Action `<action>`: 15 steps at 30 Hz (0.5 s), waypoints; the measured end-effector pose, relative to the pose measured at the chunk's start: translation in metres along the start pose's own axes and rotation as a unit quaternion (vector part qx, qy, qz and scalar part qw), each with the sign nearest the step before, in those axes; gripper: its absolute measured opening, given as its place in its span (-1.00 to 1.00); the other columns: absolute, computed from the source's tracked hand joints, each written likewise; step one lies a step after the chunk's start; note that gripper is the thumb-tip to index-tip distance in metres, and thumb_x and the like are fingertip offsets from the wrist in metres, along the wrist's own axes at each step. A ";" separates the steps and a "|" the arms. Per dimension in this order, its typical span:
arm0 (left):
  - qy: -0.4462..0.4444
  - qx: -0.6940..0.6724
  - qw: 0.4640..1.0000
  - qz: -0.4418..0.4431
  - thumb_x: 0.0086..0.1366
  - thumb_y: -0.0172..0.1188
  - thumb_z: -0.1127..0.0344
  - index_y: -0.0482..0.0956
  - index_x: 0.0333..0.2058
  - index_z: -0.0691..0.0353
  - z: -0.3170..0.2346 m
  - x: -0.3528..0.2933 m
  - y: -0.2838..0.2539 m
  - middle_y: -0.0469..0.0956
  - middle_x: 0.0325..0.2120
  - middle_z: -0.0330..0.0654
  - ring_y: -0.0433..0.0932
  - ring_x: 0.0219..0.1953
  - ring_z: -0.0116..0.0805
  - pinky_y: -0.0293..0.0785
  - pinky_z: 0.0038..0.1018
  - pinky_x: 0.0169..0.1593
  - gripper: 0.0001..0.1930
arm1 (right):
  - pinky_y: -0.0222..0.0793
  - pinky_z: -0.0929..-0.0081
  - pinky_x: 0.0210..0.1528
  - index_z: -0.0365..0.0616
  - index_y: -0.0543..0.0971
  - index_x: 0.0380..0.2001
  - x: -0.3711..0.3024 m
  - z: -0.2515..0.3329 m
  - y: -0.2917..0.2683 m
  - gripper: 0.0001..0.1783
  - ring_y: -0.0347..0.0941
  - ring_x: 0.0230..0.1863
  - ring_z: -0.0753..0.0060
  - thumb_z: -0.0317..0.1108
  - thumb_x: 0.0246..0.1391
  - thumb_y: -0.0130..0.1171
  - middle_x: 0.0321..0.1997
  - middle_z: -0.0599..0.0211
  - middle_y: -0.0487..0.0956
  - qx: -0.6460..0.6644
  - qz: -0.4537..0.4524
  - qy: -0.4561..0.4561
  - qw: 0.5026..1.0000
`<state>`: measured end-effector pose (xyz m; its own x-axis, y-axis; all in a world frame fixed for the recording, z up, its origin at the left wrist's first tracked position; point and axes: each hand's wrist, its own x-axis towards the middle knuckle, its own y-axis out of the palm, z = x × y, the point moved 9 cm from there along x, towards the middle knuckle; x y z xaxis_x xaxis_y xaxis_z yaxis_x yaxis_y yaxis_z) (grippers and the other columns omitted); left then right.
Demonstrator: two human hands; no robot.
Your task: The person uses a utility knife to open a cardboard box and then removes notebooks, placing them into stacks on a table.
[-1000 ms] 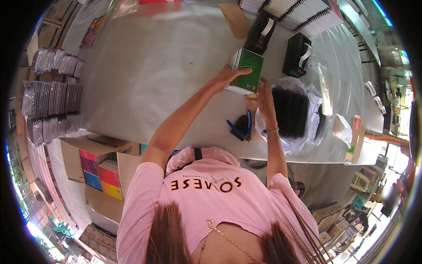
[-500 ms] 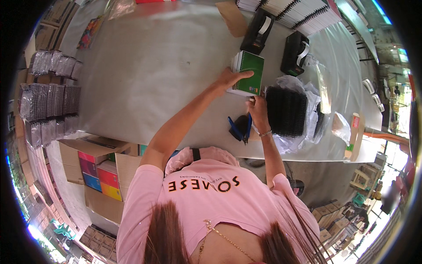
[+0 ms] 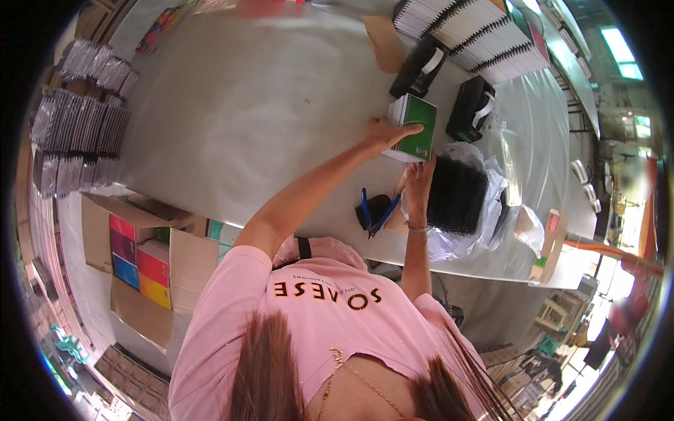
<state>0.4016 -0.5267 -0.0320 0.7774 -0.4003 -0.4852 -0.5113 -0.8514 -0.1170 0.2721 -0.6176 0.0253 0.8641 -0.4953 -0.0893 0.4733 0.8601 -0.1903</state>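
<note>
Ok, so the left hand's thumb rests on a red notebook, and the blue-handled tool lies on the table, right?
Not quite: the notebook has a green cover, not red, as the head view shows. The left hand does rest its thumb on it, and the blue-handled tool does lie on the table.

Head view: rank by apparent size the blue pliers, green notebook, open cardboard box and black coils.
Largest to smallest:
1. Cardboard box
2. Black coils
3. Green notebook
4. Blue pliers
</note>
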 end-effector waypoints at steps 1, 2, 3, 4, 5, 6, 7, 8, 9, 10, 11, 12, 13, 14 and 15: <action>0.013 0.052 0.998 -0.031 -0.04 0.24 -0.39 0.53 -0.04 0.34 -0.006 -0.001 0.002 0.53 -0.10 0.11 0.44 0.03 -0.13 0.28 -0.26 0.12 -0.14 | 0.28 0.49 0.04 -0.22 0.07 0.27 0.002 -0.004 -0.008 -0.35 0.33 0.06 0.37 -0.70 0.08 -0.17 0.24 0.11 0.24 -0.004 -0.031 -0.020 0.999; 0.031 0.050 0.998 -0.013 -0.05 0.20 -0.43 0.51 -0.02 0.34 -0.011 0.000 0.010 0.49 -0.06 0.14 0.39 0.06 -0.08 0.22 -0.24 0.15 -0.10 | 0.27 0.52 0.05 -0.21 0.04 0.29 0.004 -0.012 -0.015 -0.33 0.31 0.09 0.37 -0.70 0.07 -0.16 0.26 0.08 0.22 -0.007 -0.061 -0.040 0.997; 0.046 0.049 0.998 0.004 -0.06 0.16 -0.47 0.50 0.01 0.34 -0.014 0.000 0.015 0.45 -0.02 0.18 0.34 0.10 -0.04 0.17 -0.22 0.19 -0.07 | 0.26 0.54 0.06 -0.20 0.01 0.30 0.006 -0.017 -0.020 -0.30 0.30 0.12 0.36 -0.71 0.07 -0.16 0.28 0.06 0.20 -0.010 -0.089 -0.058 0.994; 0.058 0.043 0.997 0.007 -0.07 0.13 -0.51 0.48 0.03 0.34 -0.009 0.006 0.012 0.41 0.02 0.21 0.30 0.13 0.01 0.11 -0.20 0.23 -0.03 | 0.26 0.55 0.07 -0.20 0.02 0.30 0.005 -0.006 -0.013 -0.31 0.30 0.13 0.34 -0.70 0.07 -0.14 0.30 0.05 0.18 -0.043 -0.099 -0.068 0.992; 0.068 0.055 0.996 -0.011 -0.11 0.15 -0.52 0.40 0.04 0.45 -0.004 0.011 0.010 0.36 0.04 0.26 0.29 0.14 0.07 0.16 -0.19 0.22 0.06 | 0.25 0.55 0.08 -0.21 0.03 0.30 0.002 0.007 -0.007 -0.31 0.29 0.15 0.32 -0.69 0.07 -0.13 0.31 0.05 0.16 -0.075 -0.107 -0.081 0.988; 0.075 0.061 0.994 -0.047 -0.16 0.18 -0.53 0.32 0.06 0.56 0.013 0.026 0.003 0.31 0.05 0.31 0.29 0.15 0.14 0.20 -0.18 0.21 0.15 | 0.24 0.55 0.10 -0.21 0.05 0.30 -0.003 0.025 0.010 -0.31 0.28 0.17 0.30 -0.69 0.07 -0.11 0.32 0.04 0.14 -0.105 -0.098 -0.102 0.984; 0.083 0.084 0.991 -0.057 -0.17 0.16 -0.55 0.27 0.08 0.61 0.005 0.031 0.003 0.27 0.07 0.35 0.27 0.16 0.19 0.22 -0.17 0.21 0.20 | 0.25 0.52 0.11 -0.20 0.07 0.29 0.000 0.011 -0.003 -0.31 0.26 0.19 0.27 -0.66 0.08 -0.07 0.32 0.02 0.14 -0.008 -0.099 -0.126 0.987; 0.086 0.109 0.988 -0.074 -0.17 0.14 -0.57 0.22 0.10 0.65 0.000 0.034 -0.001 0.23 0.09 0.38 0.25 0.17 0.23 0.23 -0.15 0.21 0.25 | 0.26 0.47 0.11 -0.19 0.09 0.29 -0.010 0.027 0.003 -0.32 0.22 0.21 0.24 -0.60 0.09 -0.01 0.29 0.02 0.16 -0.048 -0.109 -0.195 0.974; 0.088 0.152 0.983 -0.061 -0.15 0.08 -0.60 0.20 0.12 0.64 -0.015 0.015 0.010 0.20 0.12 0.42 0.22 0.19 0.27 0.22 -0.12 0.22 0.26 | 0.28 0.42 0.12 -0.17 0.12 0.29 -0.021 0.036 -0.008 -0.33 0.18 0.24 0.22 -0.54 0.11 0.05 0.26 0.02 0.17 -0.097 -0.147 -0.253 0.951; 0.108 0.111 0.987 -0.033 -0.10 0.01 -0.62 0.18 0.14 0.61 -0.039 -0.021 0.011 0.15 0.15 0.45 0.21 0.20 0.30 0.21 -0.09 0.22 0.24 | 0.32 0.42 0.09 -0.15 0.14 0.28 -0.026 0.037 -0.020 -0.38 0.17 0.24 0.23 -0.44 0.17 0.06 0.20 0.07 0.22 -0.181 -0.189 -0.280 0.924; 0.076 0.073 0.994 -0.038 -0.07 -0.01 -0.61 0.18 0.15 0.59 -0.037 -0.034 -0.002 0.13 0.16 0.46 0.20 0.20 0.32 0.22 -0.10 0.23 0.22 | 0.34 0.39 0.04 -0.18 0.22 0.22 -0.034 0.053 -0.009 -0.46 0.23 0.17 0.22 -0.27 0.22 0.02 0.19 0.07 0.24 -0.206 -0.191 -0.276 0.919; 0.152 0.162 0.963 -0.152 0.07 -0.05 -0.51 0.21 0.13 0.56 -0.027 -0.018 -0.010 0.23 0.08 0.43 0.30 0.13 0.27 0.27 -0.08 0.17 0.08 | 0.36 0.36 -0.01 -0.22 0.30 0.15 -0.048 0.085 0.016 -0.47 0.29 0.11 0.20 -0.10 0.26 -0.02 0.17 0.08 0.26 -0.227 -0.174 -0.288 0.914; 0.186 0.177 0.953 -0.161 0.16 -0.06 -0.41 0.23 0.13 0.52 -0.018 -0.007 -0.007 0.30 0.04 0.40 0.35 0.09 0.23 0.31 -0.08 0.13 -0.04 | 0.32 0.28 0.01 -0.23 0.37 0.08 -0.061 0.107 0.024 -0.53 0.31 0.08 0.14 -0.12 0.25 -0.02 0.12 0.06 0.33 -0.223 -0.193 -0.313 0.903; 0.189 0.189 0.939 -0.217 0.25 -0.08 -0.32 0.26 0.12 0.48 -0.003 -0.009 -0.042 0.36 -0.01 0.37 0.40 0.05 0.19 0.34 -0.08 0.10 -0.15 | 0.31 0.24 0.01 -0.25 0.42 0.02 -0.067 0.122 0.051 -0.60 0.32 0.06 0.10 -0.20 0.25 -0.04 0.05 0.06 0.39 -0.231 -0.154 -0.357 0.892; 0.194 0.124 0.962 -0.143 0.29 -0.07 -0.23 0.28 0.13 0.43 -0.018 -0.032 -0.041 0.39 -0.03 0.33 0.42 0.04 0.15 0.35 -0.10 0.10 -0.24 | 0.30 0.21 0.02 -0.28 0.46 -0.04 -0.067 0.121 0.046 -0.66 0.34 0.03 0.07 -0.28 0.25 -0.06 -0.01 0.06 0.45 -0.267 -0.186 -0.375 0.868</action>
<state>0.4042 -0.4854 0.0038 0.9532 -0.2986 -0.0470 -0.2896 -0.8578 -0.4247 0.2571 -0.5302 0.1406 0.6318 -0.3357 0.6987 0.7696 0.3794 -0.5136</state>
